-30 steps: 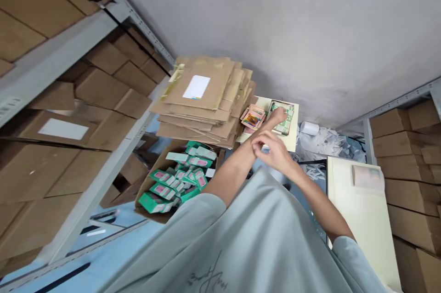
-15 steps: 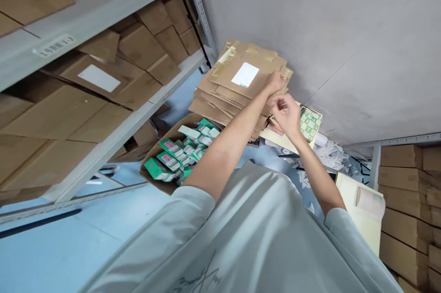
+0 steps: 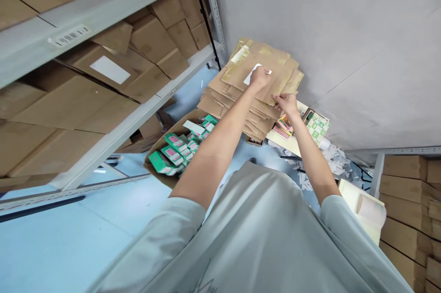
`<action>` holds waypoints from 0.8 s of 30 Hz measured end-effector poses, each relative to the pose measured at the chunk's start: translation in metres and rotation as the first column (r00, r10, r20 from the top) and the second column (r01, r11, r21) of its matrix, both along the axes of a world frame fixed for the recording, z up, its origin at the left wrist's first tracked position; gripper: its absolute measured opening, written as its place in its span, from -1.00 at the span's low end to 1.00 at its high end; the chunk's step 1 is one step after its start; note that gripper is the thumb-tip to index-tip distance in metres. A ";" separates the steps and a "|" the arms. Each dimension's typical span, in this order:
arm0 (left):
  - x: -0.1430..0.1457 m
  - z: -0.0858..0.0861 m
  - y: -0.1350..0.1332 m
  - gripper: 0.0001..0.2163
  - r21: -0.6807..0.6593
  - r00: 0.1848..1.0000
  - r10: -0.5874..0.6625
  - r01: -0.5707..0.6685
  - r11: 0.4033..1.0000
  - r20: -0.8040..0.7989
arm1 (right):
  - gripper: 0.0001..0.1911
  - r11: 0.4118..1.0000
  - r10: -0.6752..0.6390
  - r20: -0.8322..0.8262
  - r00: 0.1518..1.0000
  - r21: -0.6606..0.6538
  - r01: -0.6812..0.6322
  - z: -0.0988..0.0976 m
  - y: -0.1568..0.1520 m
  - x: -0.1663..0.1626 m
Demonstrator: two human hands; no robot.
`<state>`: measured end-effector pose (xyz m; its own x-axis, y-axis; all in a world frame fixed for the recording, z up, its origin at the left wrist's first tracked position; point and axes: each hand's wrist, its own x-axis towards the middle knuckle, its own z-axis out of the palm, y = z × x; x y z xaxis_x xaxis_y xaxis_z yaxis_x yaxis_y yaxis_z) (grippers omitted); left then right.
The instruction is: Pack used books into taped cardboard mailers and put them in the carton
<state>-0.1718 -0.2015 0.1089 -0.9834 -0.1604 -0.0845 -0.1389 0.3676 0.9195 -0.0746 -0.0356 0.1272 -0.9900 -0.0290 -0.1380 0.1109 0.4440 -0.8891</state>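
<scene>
The left hand (image 3: 261, 77) curls over the white label (image 3: 251, 76) atop the cardboard stack (image 3: 237, 86), the right hand (image 3: 286, 102) at its near-right edge — can't tell what either pinches — while blue floor (image 3: 103, 224) spreads leftward.

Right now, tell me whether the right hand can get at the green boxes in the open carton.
Probably not directly: the right hand is at the right side of the cardboard stack, and the left forearm stretches between it and the green boxes. That forearm would likely need to shift first.
</scene>
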 end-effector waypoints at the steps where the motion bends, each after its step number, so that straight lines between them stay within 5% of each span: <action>1: 0.001 0.004 -0.001 -0.77 0.006 0.999 0.007 -0.008 1.000 0.036 | -0.54 0.999 -0.022 0.038 0.999 -0.033 0.023 0.001 -0.003 0.000; 5: 0.015 0.027 -0.003 -0.78 0.080 1.000 0.019 -0.017 0.997 -0.023 | -0.56 0.980 -0.108 0.028 0.994 -0.163 0.111 0.010 -0.011 0.003; 9: 0.061 0.055 0.001 -0.77 0.242 0.977 0.012 0.040 0.970 -0.211 | -0.56 0.956 -0.131 -0.066 0.989 -0.273 0.109 0.031 -0.007 0.015; 13: 0.129 0.081 0.010 -0.78 0.390 0.965 -0.057 0.158 0.907 -0.258 | -0.48 0.910 -0.214 -0.173 0.961 -0.393 0.131 0.065 0.024 0.045; 16: 0.165 0.089 0.028 -0.67 0.463 0.978 -0.162 0.204 0.863 -0.129 | -0.48 0.869 -0.343 -0.245 0.907 -0.449 0.207 0.088 0.067 0.080; 20: 0.172 0.086 0.088 -0.53 0.558 0.918 -0.395 0.307 0.771 0.041 | -0.51 0.785 -0.537 -0.258 0.803 -0.501 0.364 0.102 0.136 0.137; 24: 0.172 0.086 0.185 -0.61 0.638 0.882 -0.472 0.366 0.678 -0.004 | -0.47 0.658 -0.686 -0.183 0.704 -0.567 0.495 0.093 0.197 0.205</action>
<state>-0.0001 -0.0170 0.1947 -0.9007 0.4027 -0.1631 -0.2619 -0.2037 0.9434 0.1303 0.1615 0.2198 -0.7814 0.6179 0.0867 -0.1556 -0.0585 -0.9861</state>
